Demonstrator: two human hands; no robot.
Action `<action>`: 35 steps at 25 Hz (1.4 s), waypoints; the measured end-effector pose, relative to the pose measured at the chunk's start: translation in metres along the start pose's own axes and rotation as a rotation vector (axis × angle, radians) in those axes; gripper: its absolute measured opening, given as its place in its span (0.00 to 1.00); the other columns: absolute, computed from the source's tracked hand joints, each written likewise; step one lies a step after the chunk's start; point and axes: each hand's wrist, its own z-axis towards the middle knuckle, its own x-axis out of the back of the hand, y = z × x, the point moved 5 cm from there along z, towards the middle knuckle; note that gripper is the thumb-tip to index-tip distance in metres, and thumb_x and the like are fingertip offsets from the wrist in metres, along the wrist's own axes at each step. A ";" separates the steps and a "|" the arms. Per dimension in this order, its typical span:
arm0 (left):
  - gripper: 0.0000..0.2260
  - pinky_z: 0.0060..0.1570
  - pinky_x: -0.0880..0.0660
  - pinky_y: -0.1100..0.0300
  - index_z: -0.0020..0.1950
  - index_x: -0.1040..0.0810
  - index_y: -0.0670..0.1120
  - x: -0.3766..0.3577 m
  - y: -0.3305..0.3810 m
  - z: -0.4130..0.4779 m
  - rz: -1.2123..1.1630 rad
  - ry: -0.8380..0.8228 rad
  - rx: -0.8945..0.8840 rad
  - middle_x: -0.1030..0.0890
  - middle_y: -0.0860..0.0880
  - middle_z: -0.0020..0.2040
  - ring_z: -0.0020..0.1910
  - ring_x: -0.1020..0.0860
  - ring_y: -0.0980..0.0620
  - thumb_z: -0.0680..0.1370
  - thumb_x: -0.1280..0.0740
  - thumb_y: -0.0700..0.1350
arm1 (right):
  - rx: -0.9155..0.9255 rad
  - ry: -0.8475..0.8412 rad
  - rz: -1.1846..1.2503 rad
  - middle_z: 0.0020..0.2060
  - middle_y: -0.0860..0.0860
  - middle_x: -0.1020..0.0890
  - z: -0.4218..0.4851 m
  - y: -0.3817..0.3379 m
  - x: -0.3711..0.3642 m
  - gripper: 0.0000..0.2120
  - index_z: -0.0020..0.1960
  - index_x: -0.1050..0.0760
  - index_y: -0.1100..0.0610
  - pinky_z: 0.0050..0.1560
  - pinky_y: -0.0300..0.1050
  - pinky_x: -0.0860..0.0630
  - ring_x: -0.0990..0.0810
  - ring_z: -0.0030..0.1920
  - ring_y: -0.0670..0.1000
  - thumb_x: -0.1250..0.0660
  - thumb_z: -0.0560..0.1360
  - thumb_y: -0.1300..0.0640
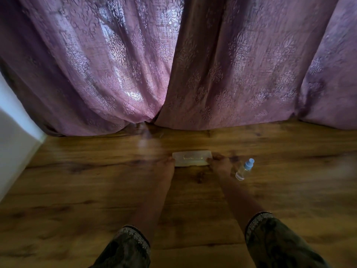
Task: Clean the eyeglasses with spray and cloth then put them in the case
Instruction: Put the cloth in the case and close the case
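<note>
Case (pixel 190 163) looks shut, likely eyeglasses (pixel 193 157) inside: nearly done. Right hand (pixel 220 161) grasps 3 o'clock end; left hand (pixel 167 163) at 9 o'clock, grip unclear. Spray bottle (pixel 244 169) idle, 4 o'clock

A home room, patterned mauve curtains (pixel 173 60) hanging to wood-grain surface (pixel 77 190), white wall (pixel 13 132) at left
</note>
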 end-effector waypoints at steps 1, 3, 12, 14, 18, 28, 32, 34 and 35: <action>0.13 0.63 0.28 0.48 0.54 0.21 0.49 0.000 -0.002 0.001 0.002 0.000 0.007 0.22 0.45 0.60 0.57 0.25 0.46 0.71 0.35 0.51 | 0.005 -0.002 -0.012 0.54 0.58 0.18 0.001 0.001 0.000 0.17 0.59 0.23 0.60 0.60 0.54 0.26 0.20 0.54 0.57 0.30 0.71 0.59; 0.13 0.64 0.30 0.47 0.57 0.22 0.48 0.007 0.020 -0.028 0.011 0.007 0.009 0.23 0.47 0.60 0.59 0.25 0.46 0.74 0.36 0.49 | 0.012 -0.010 -0.033 0.55 0.58 0.18 0.000 0.000 0.000 0.17 0.59 0.24 0.60 0.61 0.54 0.26 0.20 0.54 0.57 0.30 0.72 0.58; 0.13 0.59 0.29 0.56 0.59 0.23 0.42 0.014 0.065 -0.086 0.050 0.175 -0.342 0.22 0.43 0.60 0.57 0.24 0.47 0.77 0.40 0.37 | 0.173 0.210 -0.047 0.50 0.59 0.17 -0.040 -0.005 0.031 0.11 0.55 0.22 0.63 0.52 0.46 0.26 0.20 0.50 0.57 0.34 0.74 0.63; 0.13 0.55 0.30 0.60 0.59 0.23 0.43 0.005 0.068 -0.098 0.053 0.159 -0.390 0.22 0.44 0.59 0.57 0.24 0.48 0.77 0.41 0.37 | 0.214 0.221 -0.019 0.49 0.57 0.17 -0.050 0.004 0.036 0.09 0.54 0.21 0.62 0.54 0.47 0.24 0.20 0.49 0.54 0.34 0.74 0.64; 0.12 0.52 0.31 0.64 0.56 0.21 0.44 -0.018 0.062 -0.118 0.138 0.116 -0.442 0.21 0.46 0.56 0.55 0.23 0.48 0.77 0.40 0.37 | 0.232 0.336 -0.030 0.45 0.54 0.17 -0.070 0.029 0.052 0.07 0.50 0.21 0.58 0.46 0.43 0.24 0.19 0.45 0.51 0.34 0.74 0.62; 0.16 0.59 0.27 0.56 0.64 0.27 0.50 -0.121 0.040 -0.154 0.557 -0.305 -0.515 0.22 0.51 0.61 0.60 0.24 0.51 0.77 0.37 0.41 | 0.183 0.545 -0.042 0.45 0.60 0.16 -0.066 0.054 0.113 0.10 0.53 0.21 0.61 0.45 0.46 0.26 0.18 0.46 0.59 0.34 0.73 0.62; 0.24 0.65 0.31 0.52 0.70 0.34 0.50 -0.152 0.028 -0.161 0.585 -0.458 -0.456 0.28 0.49 0.69 0.66 0.29 0.47 0.74 0.38 0.38 | 0.236 0.397 -0.095 0.54 0.56 0.18 -0.050 0.047 0.119 0.18 0.60 0.24 0.58 0.53 0.43 0.26 0.19 0.53 0.56 0.34 0.71 0.66; 0.28 0.67 0.33 0.50 0.72 0.37 0.50 -0.157 0.023 -0.160 0.604 -0.472 -0.438 0.31 0.48 0.70 0.68 0.32 0.47 0.73 0.38 0.37 | 0.232 0.336 -0.122 0.56 0.55 0.19 -0.047 0.048 0.116 0.20 0.62 0.25 0.58 0.51 0.36 0.30 0.20 0.55 0.55 0.34 0.71 0.68; 0.29 0.67 0.33 0.50 0.72 0.38 0.51 -0.158 0.021 -0.159 0.598 -0.473 -0.438 0.31 0.48 0.70 0.68 0.32 0.47 0.72 0.38 0.37 | 0.224 0.314 -0.115 0.57 0.56 0.19 -0.047 0.049 0.114 0.20 0.63 0.25 0.59 0.51 0.36 0.31 0.21 0.56 0.55 0.34 0.72 0.67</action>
